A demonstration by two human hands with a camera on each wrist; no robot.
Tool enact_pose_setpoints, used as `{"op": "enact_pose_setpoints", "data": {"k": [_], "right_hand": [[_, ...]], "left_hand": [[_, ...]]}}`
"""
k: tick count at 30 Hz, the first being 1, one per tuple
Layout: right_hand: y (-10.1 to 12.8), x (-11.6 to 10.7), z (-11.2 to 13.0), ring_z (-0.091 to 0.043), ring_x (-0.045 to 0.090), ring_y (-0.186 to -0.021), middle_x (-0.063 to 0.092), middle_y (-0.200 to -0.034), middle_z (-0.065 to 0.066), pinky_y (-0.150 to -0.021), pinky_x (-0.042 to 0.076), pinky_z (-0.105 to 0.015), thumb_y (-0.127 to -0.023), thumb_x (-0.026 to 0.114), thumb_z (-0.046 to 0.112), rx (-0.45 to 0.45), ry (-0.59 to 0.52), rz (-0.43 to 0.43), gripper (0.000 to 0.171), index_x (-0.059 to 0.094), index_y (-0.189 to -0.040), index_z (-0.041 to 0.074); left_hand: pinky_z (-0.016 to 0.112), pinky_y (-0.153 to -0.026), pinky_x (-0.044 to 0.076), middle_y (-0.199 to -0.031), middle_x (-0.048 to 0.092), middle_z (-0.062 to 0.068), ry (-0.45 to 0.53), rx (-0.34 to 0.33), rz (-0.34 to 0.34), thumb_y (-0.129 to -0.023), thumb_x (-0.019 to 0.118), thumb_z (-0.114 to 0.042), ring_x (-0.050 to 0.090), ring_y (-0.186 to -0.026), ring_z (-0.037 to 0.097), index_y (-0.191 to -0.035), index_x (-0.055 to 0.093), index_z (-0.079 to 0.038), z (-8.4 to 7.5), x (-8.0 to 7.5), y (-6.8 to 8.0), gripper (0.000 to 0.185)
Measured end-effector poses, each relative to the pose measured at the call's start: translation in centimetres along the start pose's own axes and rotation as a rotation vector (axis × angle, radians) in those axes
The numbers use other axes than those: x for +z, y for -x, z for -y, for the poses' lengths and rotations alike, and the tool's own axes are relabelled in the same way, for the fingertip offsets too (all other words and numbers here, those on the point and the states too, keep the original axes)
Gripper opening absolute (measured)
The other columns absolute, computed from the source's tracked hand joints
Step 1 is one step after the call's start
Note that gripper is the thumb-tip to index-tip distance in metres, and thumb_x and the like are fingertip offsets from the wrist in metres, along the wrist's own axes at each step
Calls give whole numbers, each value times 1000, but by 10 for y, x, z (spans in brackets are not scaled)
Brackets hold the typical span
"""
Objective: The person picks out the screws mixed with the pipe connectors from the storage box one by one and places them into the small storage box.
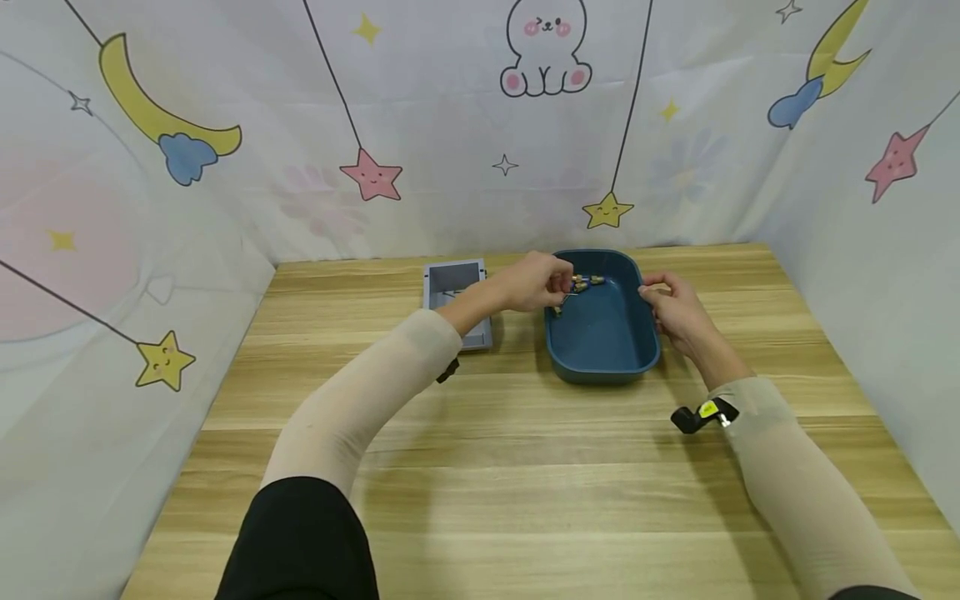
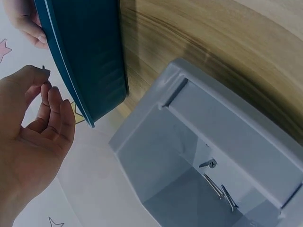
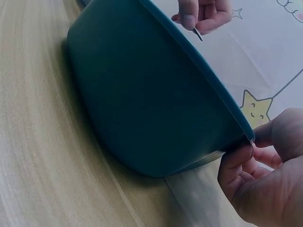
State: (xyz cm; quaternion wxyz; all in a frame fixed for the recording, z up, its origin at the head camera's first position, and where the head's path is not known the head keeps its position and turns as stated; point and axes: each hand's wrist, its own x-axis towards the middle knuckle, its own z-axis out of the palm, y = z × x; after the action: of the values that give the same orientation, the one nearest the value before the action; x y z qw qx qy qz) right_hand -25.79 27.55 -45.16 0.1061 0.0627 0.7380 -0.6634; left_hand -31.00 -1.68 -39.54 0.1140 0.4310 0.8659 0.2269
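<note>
A dark blue tub [image 1: 603,354] stands on the wooden table, with several small brass-coloured parts [image 1: 588,281] lying at its far end. My left hand [image 1: 536,282] is over the tub's far left rim and pinches a thin silver screw [image 3: 198,34] between its fingertips. My right hand [image 1: 671,304] grips the tub's right rim [image 3: 248,137], thumb and fingers curled on the edge. To the left of the tub sits a grey box [image 1: 456,287]; the left wrist view shows a few silver screws [image 2: 215,184] inside the grey box [image 2: 199,142].
Printed fabric walls close in the table at the back and both sides. The table's wooden top [image 1: 525,483] stretches toward me. A black wrist strap with a yellow tag [image 1: 705,412] shows on my right forearm.
</note>
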Motion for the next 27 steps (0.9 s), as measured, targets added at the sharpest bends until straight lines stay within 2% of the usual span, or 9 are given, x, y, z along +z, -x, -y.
{"op": "enact_pose_setpoints", "data": {"k": [6,10,15,27], "right_hand": [[-1,-1,1,-7,46,-59,53,-78,6,-48,37,-23,-112,53,18,7,5,3,28,47,-137,7],[1,-1,3,-7,45,-59,53,-77,6,-49,37,-24,-112,53,18,2,13,5,27,47,-136,7],[1,-1,3,-7,47,-60,55,-79,6,-49,38,-24,-112,52,19,4,16,6,29,46,-138,6],[-1,-1,1,-8,46,-61,54,-80,6,-49,38,-24,-112,53,20,17,9,8,31,46,-140,7]], "left_hand": [[30,-80,52,-95,69,4,7,8,-31,-101,65,-7,64,-87,16,-101,66,-7,5,-5,4,1],[31,-80,51,-94,68,4,12,-6,-43,-101,67,-8,63,-86,17,-98,64,-10,5,-9,8,5],[33,-82,52,-96,67,5,5,-28,-37,-102,64,-5,63,-89,19,-100,66,-7,8,-11,11,3],[33,-81,53,-95,67,5,7,-57,-24,-102,67,-7,63,-88,18,-97,63,-11,14,-18,23,8]]}}
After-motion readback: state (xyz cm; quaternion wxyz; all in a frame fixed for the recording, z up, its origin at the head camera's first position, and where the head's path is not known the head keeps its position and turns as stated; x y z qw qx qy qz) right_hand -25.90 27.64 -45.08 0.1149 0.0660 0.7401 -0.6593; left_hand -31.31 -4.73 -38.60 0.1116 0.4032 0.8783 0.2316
